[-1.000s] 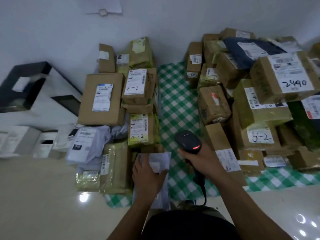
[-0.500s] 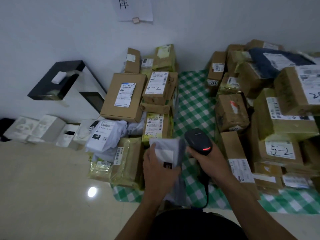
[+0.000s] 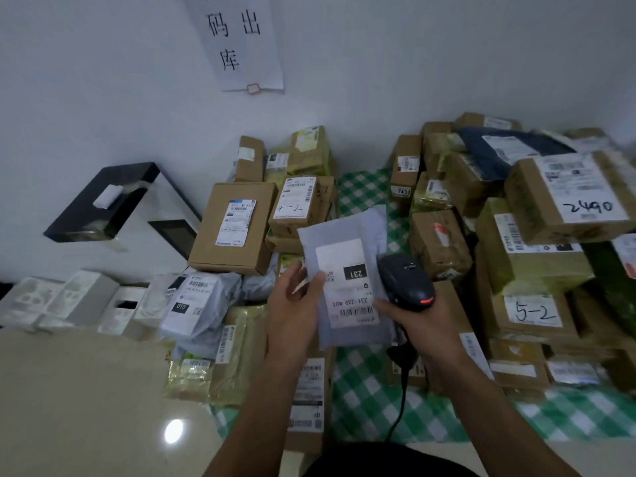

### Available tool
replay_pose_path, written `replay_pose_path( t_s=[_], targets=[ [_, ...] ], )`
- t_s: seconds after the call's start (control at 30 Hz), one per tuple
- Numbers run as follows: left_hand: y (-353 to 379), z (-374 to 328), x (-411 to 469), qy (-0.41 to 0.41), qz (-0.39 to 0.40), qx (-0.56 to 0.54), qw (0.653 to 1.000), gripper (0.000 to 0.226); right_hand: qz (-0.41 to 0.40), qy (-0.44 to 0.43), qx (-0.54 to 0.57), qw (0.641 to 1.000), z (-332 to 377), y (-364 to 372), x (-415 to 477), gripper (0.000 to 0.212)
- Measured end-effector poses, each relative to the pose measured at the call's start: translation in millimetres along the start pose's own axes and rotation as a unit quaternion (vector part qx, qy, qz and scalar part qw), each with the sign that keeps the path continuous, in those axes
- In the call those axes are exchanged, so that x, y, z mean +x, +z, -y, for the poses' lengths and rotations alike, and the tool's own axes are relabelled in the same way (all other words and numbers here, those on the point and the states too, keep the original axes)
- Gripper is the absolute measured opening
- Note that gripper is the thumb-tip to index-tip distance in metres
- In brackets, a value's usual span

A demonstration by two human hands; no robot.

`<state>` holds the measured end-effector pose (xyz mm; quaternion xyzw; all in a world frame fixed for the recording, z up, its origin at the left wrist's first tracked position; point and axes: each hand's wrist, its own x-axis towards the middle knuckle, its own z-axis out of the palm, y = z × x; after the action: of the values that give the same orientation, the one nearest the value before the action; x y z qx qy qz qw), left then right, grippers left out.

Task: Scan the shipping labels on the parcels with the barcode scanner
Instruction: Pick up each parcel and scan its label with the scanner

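Grey plastic mailer parcel (image 3: pixel 344 228) is hanging above the green checked cloth (image 3: pixel 364 390). The left hand (image 3: pixel 292 304) is pinching its left edge, while the right hand (image 3: pixel 423 325) is gripping the black corded barcode scanner (image 3: pixel 406 280) beside its white shipping label (image 3: pixel 344 263).

The grey mailer (image 3: pixel 344 270) bears a label, upside down from here: "231" in white on a black patch, and "231-239 K01" beside a barcode. On the wall above the mailer, a paper sheet (image 3: pixel 241 43) reads 码, 出, 库. Just left of the mailer, a brown box (image 3: pixel 299 204) is hand-marked "4-2". Further down on that side, a pale bag (image 3: pixel 192 304) shows "010". To the mailer's right, a narrow box (image 3: pixel 404 166) is tagged "7431", a large box (image 3: pixel 568 197) is inked "2490", and a lower box (image 3: pixel 530 311) says "5-2".
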<state>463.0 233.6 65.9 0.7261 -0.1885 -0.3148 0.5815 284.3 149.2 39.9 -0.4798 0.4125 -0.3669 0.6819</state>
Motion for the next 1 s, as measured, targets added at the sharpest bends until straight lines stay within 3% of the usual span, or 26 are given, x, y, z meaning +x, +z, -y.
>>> replay_pose_path(
  t_s=[0.1, 0.2, 0.33, 0.47, 0.63, 1.0],
  targets=[
    [-16, 2, 4, -0.043, 0.092, 0.039, 0.994, 0.024, 0.017, 0.016, 0.038, 0.999, 1, -8, 4, 0.051],
    [-21, -4, 5, -0.024, 0.115, 0.02, 0.993, 0.025, 0.003, -0.019, -0.009, 1.0, 2, -8, 7, 0.047],
    [-20, -9, 14, 0.01, 0.047, -0.024, 0.999, 0.029, -0.043, -0.072, -0.079, 0.993, 6, -5, 6, 0.037],
    [-11, -12, 30, 0.04, -0.023, -0.048, 0.998, 0.036, -0.017, -0.053, -0.118, 0.992, 5, 0, 4, 0.041],
    [3, -14, 49, 0.07, -0.046, -0.047, 0.995, 0.029, 0.038, -0.029, -0.211, 0.976, 5, 6, -4, 0.041],
    [11, -13, 56, 0.099, -0.065, -0.01, 0.993, 0.032, 0.052, 0.007, -0.253, 0.966, 12, 5, -7, 0.044]
  ],
)
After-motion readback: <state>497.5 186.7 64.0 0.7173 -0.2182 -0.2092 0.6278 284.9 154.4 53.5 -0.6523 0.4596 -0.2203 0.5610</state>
